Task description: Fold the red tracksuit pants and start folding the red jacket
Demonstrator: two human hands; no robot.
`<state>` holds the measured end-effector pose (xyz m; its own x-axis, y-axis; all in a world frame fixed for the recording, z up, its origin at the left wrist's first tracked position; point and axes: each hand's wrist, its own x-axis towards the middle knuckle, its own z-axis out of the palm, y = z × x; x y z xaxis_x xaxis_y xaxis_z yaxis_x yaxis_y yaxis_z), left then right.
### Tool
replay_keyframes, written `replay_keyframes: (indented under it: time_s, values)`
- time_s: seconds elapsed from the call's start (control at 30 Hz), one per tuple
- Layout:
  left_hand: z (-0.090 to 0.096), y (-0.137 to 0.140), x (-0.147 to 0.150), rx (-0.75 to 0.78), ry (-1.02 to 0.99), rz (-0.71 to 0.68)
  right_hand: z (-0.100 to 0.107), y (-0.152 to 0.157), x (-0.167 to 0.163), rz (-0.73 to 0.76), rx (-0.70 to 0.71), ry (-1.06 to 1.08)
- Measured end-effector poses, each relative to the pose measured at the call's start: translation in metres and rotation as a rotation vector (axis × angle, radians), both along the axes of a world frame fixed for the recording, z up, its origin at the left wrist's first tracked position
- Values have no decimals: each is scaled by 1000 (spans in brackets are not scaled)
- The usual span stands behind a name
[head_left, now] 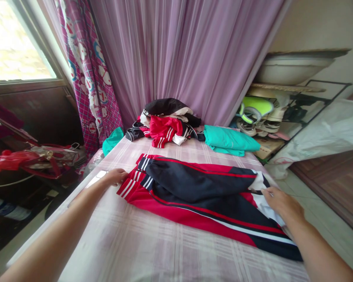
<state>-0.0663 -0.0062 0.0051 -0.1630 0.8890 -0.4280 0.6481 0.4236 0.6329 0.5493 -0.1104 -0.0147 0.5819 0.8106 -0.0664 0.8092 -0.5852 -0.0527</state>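
A red, navy and white track jacket [200,184] lies across the table, its sleeves laid lengthwise over the body. Striped cuffs rest by the red striped hem on the left. My left hand [117,177] is closed at that hem, fingers pinched on its edge. On the other end, my right hand [278,199] pinches the white part near the shoulders. Beside my left forearm lies a phone [97,178], partly covered by the arm.
Behind the jacket sits a heap of red, black and white clothes [167,123]. A folded turquoise garment [231,139] is to its right. Purple curtains [170,51] hang behind the checked tabletop cover [176,250]. A rack with shoes [267,125] stands at right, bags [51,160] at left.
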Motion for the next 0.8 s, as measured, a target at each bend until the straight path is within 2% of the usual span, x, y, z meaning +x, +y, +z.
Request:
replay_keyframes:
  time_s: [0.13,0.33,0.43,0.57,0.63,0.7,0.8]
  values:
    - [5,22,15,-21,-94,24,7,17,-11,26,26,7]
    - [3,54,44,17,-138,88,11,43,-24,-150,9,15]
    - [-4,62,57,46,-132,101,10,48,-22,-71,-51,-1]
    - [-15,70,63,179,-10,112,11,45,-23,29,64,-127]
    - [-20,73,61,280,85,119,10,42,-25,-18,130,-149]
    - [-24,76,58,350,169,119,6,43,-27,-98,130,-109]
    - [-28,80,52,366,247,98,-1,47,-30,-154,95,-5]
